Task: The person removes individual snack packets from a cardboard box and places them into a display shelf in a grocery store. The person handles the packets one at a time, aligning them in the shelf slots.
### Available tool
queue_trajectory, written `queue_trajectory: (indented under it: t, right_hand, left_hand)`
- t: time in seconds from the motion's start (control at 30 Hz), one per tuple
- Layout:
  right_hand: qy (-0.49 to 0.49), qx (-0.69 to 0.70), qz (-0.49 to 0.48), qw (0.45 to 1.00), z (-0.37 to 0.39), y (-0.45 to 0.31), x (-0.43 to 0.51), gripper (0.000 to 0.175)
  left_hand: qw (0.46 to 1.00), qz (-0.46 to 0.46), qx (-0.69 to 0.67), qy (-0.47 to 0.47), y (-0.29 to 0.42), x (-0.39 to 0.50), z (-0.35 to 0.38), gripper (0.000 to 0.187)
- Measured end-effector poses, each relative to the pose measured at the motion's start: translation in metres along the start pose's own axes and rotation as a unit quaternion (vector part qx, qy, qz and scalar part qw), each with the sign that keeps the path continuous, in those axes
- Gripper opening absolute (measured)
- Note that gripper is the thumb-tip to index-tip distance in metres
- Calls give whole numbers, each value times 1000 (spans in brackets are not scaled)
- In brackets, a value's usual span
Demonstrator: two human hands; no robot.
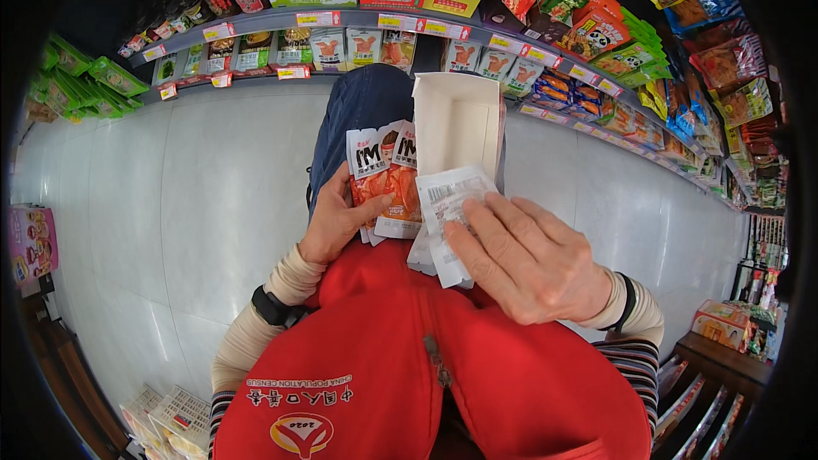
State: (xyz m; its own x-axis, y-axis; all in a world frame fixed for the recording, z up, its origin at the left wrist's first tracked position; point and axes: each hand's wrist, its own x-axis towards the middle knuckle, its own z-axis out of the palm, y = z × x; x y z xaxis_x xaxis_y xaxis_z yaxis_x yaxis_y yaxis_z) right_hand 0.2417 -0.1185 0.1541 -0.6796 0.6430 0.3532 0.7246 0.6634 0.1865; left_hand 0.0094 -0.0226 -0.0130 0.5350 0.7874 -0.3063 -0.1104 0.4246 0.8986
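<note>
Several orange-and-white snack packets [390, 188] lie fanned in my left hand [342, 214], its thumb across their printed fronts, above my thigh. To their right, my right hand [527, 255] rests its spread fingertips on a white-backed packet [450, 223] with printed writing and a barcode. Another white packet [422, 254] shows partly beneath it. An open cardboard box [459, 121], white inside, stands on my lap just beyond these packets; its inside looks bare where it shows. Whether my right fingers pinch the packet or only lie on it is unclear, and its thumb is hidden.
A curved-looking store shelf [255, 22] with jars, boxes and snack bags runs across the front, with price tags on its edge. Hanging snack bags [728, 67] fill the right side. A dark wooden rack [722, 358] stands low right, and packaged goods [172, 418] sit low left.
</note>
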Motion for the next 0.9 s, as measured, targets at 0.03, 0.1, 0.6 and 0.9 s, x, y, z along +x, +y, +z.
queue_trajectory:
  t: [0.03, 0.1, 0.6, 0.9]
  right_hand:
    - [-16, -10, 5, 1000, -2, -5, -1, 37]
    - [-38, -43, 11, 998, -4, -10, -3, 37]
    - [-232, 199, 155, 939, 55, -24, -12, 38]
    - [-45, 190, 210, 958, 43, -9, -15, 51]
  left_hand:
    - [1000, -9, 2, -1, 0, -2, -1, 46]
    - [1000, -11, 1, -3, 0, -1, -2, 47]
    - [1000, -5, -15, -5, -1, -3, 0, 50]
    - [1000, 8, -16, 19, 1, -3, 6, 47]
